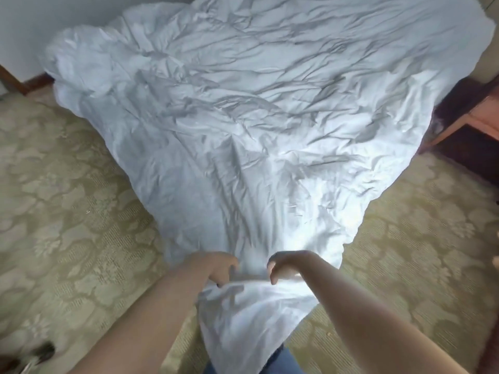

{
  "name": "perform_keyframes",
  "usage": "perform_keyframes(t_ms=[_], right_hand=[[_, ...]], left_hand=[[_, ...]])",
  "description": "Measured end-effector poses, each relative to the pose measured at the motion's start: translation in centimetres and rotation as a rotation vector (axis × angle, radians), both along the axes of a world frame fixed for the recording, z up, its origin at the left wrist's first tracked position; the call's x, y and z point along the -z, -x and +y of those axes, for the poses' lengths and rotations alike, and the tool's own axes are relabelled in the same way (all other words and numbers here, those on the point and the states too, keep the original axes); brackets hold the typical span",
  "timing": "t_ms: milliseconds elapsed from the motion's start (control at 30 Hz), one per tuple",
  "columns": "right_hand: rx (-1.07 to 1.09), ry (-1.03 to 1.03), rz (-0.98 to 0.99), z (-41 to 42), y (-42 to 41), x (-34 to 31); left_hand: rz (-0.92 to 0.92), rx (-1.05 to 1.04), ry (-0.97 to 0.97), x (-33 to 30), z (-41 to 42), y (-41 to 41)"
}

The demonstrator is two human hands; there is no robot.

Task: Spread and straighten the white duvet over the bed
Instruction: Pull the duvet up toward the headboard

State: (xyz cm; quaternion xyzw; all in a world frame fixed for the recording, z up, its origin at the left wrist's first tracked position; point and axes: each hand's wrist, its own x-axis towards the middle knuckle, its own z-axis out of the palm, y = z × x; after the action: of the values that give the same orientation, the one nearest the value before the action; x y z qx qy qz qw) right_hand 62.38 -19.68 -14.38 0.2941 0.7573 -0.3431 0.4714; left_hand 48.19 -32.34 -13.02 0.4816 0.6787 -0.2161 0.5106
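Note:
The white duvet (243, 109) lies crumpled and heavily creased over the bed, covering it completely. It narrows toward me into a bunched corner that hangs down in front of my legs. My left hand (220, 268) grips the bunched fabric from the left, fingers curled into it. My right hand (286, 267) grips the same bunch from the right, fingers hooked over a fold. Both hands sit close together at the bed's near corner. The mattress itself is hidden under the duvet.
Patterned beige carpet (67, 211) spreads on both sides of the bed. A dark wooden piece of furniture (469, 125) stands close at the right. A wall with a wooden skirting (35, 82) runs at the far left. Dark footwear (40, 352) lies at the bottom left.

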Motion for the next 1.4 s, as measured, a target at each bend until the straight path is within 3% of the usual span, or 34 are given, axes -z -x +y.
perform_keyframes(t_ms=[167,467,900,1067,1400], right_hand=[[0.187,-0.159,0.248,0.9,2.4,0.2],[0.168,-0.282,0.353,0.8,13.4,-4.0],[0.106,-0.483,0.398,-4.4,41.1,-10.8],[0.102,-0.55,0.443,-1.9,52.4,-11.8],[0.116,-0.446,0.526,5.0,81.4,-10.7]], left_hand=[[0.165,-0.169,-0.217,-1.8,1.0,3.9],[0.277,-0.147,-0.345,-4.8,-0.1,14.3],[0.372,-0.029,-0.462,-10.7,-3.4,43.7],[0.423,-0.006,-0.523,-11.4,-2.0,55.3],[0.47,-0.089,-0.491,-12.2,2.7,82.2]])
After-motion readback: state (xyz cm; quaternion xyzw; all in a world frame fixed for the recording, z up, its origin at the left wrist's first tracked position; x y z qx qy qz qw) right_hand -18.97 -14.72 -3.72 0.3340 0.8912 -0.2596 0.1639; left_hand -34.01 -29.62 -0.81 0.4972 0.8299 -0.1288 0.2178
